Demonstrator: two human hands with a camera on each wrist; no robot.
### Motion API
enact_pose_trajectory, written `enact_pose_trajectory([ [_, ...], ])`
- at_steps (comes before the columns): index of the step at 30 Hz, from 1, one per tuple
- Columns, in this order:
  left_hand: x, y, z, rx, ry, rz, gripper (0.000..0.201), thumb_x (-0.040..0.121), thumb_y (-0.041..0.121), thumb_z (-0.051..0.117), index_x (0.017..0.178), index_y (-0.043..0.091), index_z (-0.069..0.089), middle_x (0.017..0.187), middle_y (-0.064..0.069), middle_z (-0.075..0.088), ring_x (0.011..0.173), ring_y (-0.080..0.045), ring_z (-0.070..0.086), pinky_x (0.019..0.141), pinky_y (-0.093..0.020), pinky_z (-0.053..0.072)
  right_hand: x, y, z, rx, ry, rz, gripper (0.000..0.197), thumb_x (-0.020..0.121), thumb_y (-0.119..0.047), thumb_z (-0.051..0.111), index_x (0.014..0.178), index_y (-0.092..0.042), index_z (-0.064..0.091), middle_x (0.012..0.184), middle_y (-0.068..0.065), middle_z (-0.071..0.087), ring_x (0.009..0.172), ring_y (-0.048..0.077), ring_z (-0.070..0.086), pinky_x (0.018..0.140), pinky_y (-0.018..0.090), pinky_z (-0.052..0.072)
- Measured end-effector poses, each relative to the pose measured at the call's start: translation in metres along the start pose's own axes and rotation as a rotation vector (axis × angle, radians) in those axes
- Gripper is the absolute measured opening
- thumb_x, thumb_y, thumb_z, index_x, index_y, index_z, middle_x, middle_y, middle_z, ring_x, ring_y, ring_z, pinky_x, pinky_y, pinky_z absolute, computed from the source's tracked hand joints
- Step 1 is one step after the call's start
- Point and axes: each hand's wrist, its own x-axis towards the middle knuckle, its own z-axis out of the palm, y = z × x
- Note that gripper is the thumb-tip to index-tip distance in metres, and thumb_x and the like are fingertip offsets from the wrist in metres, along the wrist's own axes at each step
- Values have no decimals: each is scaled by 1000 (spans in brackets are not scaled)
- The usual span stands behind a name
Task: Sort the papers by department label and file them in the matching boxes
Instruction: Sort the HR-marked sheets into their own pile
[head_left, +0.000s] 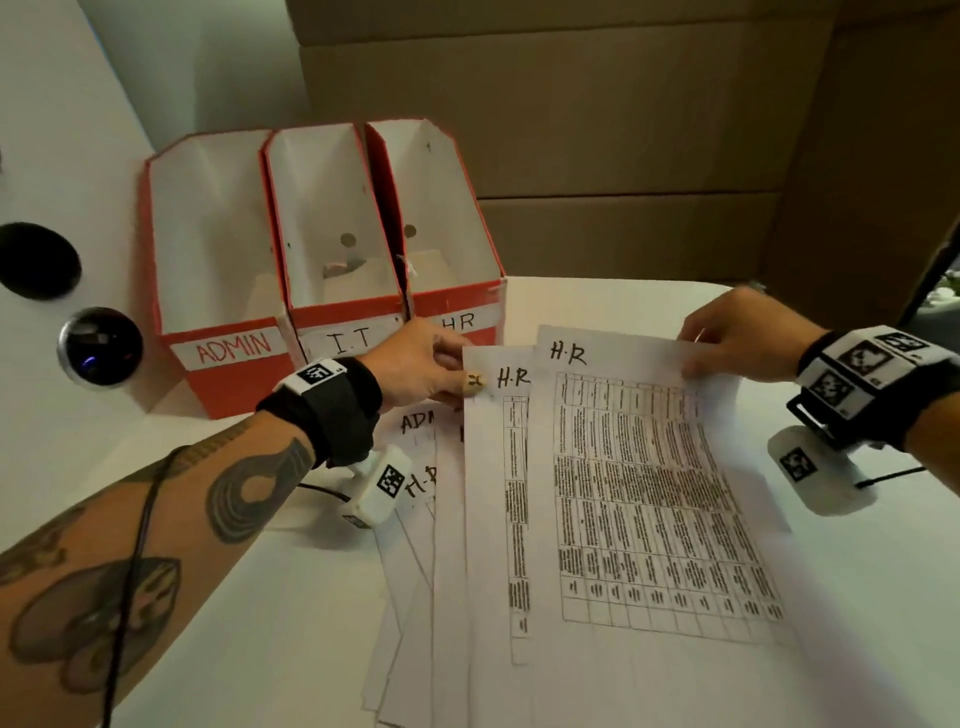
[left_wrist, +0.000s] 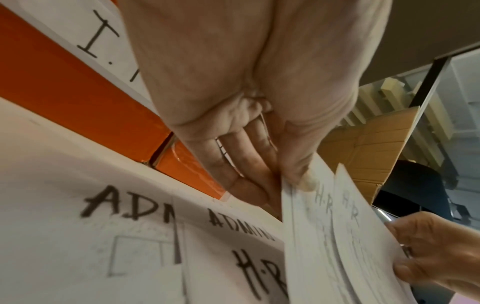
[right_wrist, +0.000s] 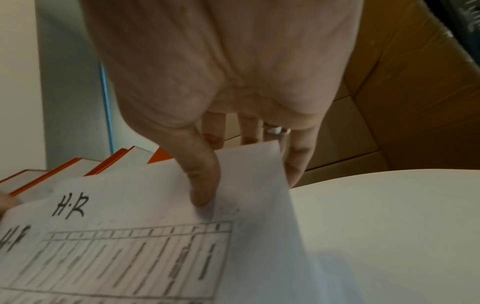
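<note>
Pinching thin printed H.R sheets (head_left: 639, 499): left hand (head_left: 421, 364), right hand (head_left: 743, 335); glossy orange cardboard boxes (head_left: 322, 322) behind.

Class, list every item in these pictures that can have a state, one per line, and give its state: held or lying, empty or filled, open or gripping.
ADMIN box: upright, no papers seen inside.
I.T box: upright, no papers seen inside.
HR box: upright, no papers seen inside.
Top H.R sheet: pinched by right hand.
Second H.R sheet: pinched by left hand.
Remaining papers: fanned flat on table, unsorted.
</note>
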Motion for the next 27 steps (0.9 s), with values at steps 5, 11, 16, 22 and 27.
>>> enact_pose_trajectory([
  [5,-11,-10,-6,-128,48,-11,38,89,-8,75,125,3,68,109,-15,81,101,-27,79,79,-32,66,3,10,-6,37,63,4,9,82,-15,87,87,-19,80,82,-2,75,79,18,70,65,31,55],
  [11,-20,-10,-8,-117,136,-10,40,80,-9,82,115,7,72,108,-9,81,99,-21,80,77,-28,64,24,-17,8,262,-39,-141,11,78,-25,90,73,-22,81,83,-5,77,92,18,69,83,40,52],
  [16,-21,-11,-11,-101,206,-45,46,80,-3,85,123,3,70,114,-10,80,104,-22,79,85,-36,65,56,-39,27,306,-78,-146,30,69,-27,96,86,-19,73,78,5,75,79,28,73,76,43,60],
  [22,-39,-13,-12,-239,203,-130,37,96,-1,70,132,1,65,117,-17,78,110,-31,76,92,-41,64,71,-38,27,352,-154,-76,29,66,-27,96,81,-10,77,67,2,77,74,27,75,63,36,57],
  [27,-54,-14,-10,-360,258,-127,37,96,-5,66,133,2,64,119,-22,76,113,-33,75,92,-40,64,62,-33,24,337,-116,-114,23,66,-24,98,75,-12,80,63,-1,76,72,28,74,63,37,57],
])
